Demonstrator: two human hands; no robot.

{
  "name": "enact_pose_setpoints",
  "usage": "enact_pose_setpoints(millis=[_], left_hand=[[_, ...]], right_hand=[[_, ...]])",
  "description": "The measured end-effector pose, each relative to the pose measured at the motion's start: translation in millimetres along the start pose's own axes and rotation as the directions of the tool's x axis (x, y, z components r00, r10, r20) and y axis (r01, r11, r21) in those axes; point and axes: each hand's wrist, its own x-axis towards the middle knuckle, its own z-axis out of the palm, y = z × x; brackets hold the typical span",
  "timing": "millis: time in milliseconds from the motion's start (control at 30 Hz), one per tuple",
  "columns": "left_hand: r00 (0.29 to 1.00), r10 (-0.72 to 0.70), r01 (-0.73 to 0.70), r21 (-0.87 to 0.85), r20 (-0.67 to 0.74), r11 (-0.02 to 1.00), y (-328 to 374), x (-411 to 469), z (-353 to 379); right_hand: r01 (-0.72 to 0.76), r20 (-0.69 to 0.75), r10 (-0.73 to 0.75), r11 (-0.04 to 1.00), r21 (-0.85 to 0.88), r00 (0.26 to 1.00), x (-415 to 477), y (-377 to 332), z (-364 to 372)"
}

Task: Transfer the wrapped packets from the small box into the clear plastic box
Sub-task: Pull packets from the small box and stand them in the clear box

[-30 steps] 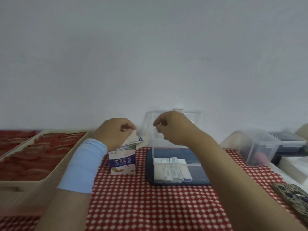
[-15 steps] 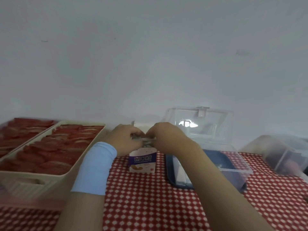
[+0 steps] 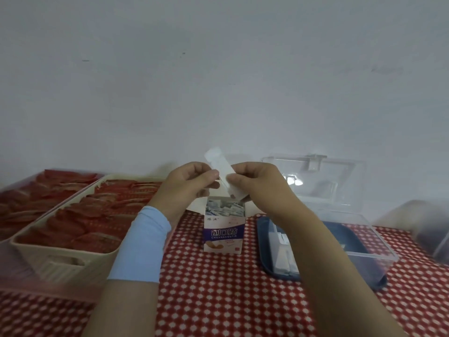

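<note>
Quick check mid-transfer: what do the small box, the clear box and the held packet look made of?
The small box: thin printed cardboard, matte, folded flaps. The clear plastic box: rigid transparent plastic, glossy, glare on lid. The packet: probably white paper wrapper, matte, uncreased.

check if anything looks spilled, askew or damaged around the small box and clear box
Nothing stands out. The small box stands upright, flaps open, packets inside. The left hand and right hand pinch one wrapped packet, tilted, above it. The clear plastic box sits open, nothing spilled.
</note>
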Motion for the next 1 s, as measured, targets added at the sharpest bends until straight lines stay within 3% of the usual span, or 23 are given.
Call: enact_pose_setpoints(millis=[133,233,333,433,500,600,767,1000], left_hand=[[0.988,0.027,0.016,-0.281,0.150,0.960,-1.3,-2.8,3.2],[0.986,0.023,0.019,-0.248,0.167,0.969,-2.1,-5.0,5.0],[0.990,0.017,0.014,-0.226,0.137,0.974,-1.9,-5.7,6.9],[0.999,0.025,-0.017,-0.235,0.030,0.972,-0.3,-5.5,8.0],[0.998,0.027,-0.039,-0.250,-0.052,0.967,-2.2,-2.8,5.0],[0.989,0.022,-0.061,-0.270,-0.145,0.961,-5.9,-0.5,0.3],[0.981,-0.006,-0.030,-0.185,-0.193,0.982,-7.3,-0.1,-0.9],[0.970,-0.009,-0.035,-0.180,-0.243,0.983,-5.3,-0.3,-1.0]], right_hand=[[-0.179,0.173,0.124,0.919,0.350,0.977,-0.1,1.1,1.1],[-0.229,0.256,0.139,0.901,0.367,0.957,0.7,4.2,-1.1],[-0.247,0.249,0.166,0.906,0.344,0.954,0.1,6.2,1.4],[-0.219,0.074,0.210,0.966,0.136,0.975,1.9,7.5,7.4],[-0.119,-0.041,0.113,0.972,-0.201,0.993,5.4,14.0,8.4],[0.004,0.048,0.031,0.804,-0.595,0.998,7.3,21.3,9.1],[0.085,0.142,0.046,0.605,-0.792,0.989,10.2,14.9,22.7],[0.132,0.149,-0.003,0.470,-0.873,0.989,15.7,20.2,34.3]])
